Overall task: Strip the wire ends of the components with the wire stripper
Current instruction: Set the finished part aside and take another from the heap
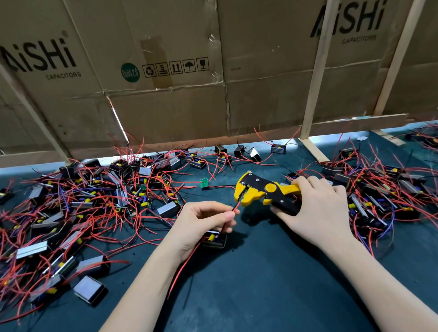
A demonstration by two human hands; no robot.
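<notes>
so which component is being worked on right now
The one under the left hand, at mid-table: its red wire is pinched toward the stripper. The rest lie in piles.

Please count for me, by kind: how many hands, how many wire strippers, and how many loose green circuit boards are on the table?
Hands: 2 (left hand, right hand)
Wire stripper: 1
Green circuit board: 1
Total: 4
</notes>
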